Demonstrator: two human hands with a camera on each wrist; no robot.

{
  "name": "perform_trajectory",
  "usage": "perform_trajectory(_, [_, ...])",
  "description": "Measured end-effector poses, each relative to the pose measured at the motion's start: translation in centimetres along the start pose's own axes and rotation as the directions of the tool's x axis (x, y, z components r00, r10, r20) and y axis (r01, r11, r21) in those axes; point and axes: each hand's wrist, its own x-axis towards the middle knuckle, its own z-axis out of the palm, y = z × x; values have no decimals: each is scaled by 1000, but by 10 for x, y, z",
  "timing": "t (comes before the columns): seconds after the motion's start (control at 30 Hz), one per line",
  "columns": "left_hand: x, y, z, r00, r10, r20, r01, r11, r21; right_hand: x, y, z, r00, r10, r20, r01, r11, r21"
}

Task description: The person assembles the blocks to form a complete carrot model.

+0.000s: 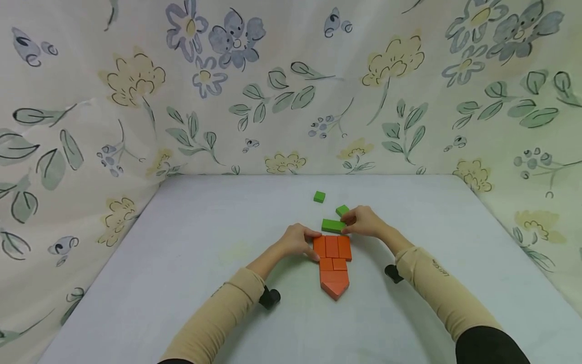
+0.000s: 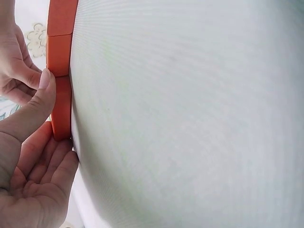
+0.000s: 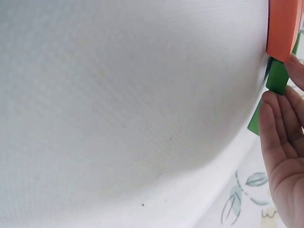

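Note:
Flat orange blocks (image 1: 332, 247) lie together on the table, three side by side at the far end, smaller ones nearer, and a pointed end (image 1: 335, 289) toward me. My left hand (image 1: 297, 240) holds the left block of the far row (image 2: 61, 107), thumb at its near end and fingers round its far end. A long green block (image 1: 333, 226) lies just beyond that row. My right hand (image 1: 366, 222) pinches its right end between thumb and fingers. Behind those fingers a smaller green block (image 1: 342, 210) is partly hidden.
Another small green block (image 1: 320, 196) lies farther back on the white table (image 1: 218, 212). A flowered cloth (image 1: 282, 126) hangs behind the table and along both sides. Black wrist cameras sit under both forearms.

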Motion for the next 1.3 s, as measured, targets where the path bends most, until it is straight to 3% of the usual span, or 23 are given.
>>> perform_trajectory(0.27, [0, 1, 1, 1000, 6, 1, -6, 1000, 10, 2, 0, 1, 1000, -9, 17, 9, 1000, -2])
perform_trajectory(0.7, [-1, 4, -3, 1000, 18, 25, -20, 998, 53, 7, -1, 8, 998, 40, -50, -41, 999, -10])
perform_trajectory(0.73, [3, -3, -1, 998, 52, 22, -53, 997, 58, 8, -1, 8, 998, 40, -49, -41, 999, -15])
perform_trajectory(0.87, [5, -6, 0, 998, 60, 29, -62, 995, 74, 8, -2, 9, 998, 39, -45, -40, 999, -24])
perform_trajectory(1.0, [-2, 2, -1, 998, 50, 42, -54, 994, 96, 8, -4, 9, 997, 61, -49, -62, 998, -17])
perform_trajectory(1.17, [-3, 3, 0, 995, 87, 44, -94, 979, 180, 6, -4, 9, 997, 71, -25, -72, 997, -8])
perform_trajectory(1.3, [-4, 2, 1, 996, 91, 9, -91, 976, 199, 5, -3, 8, 997, 78, -1, -78, 997, -7])
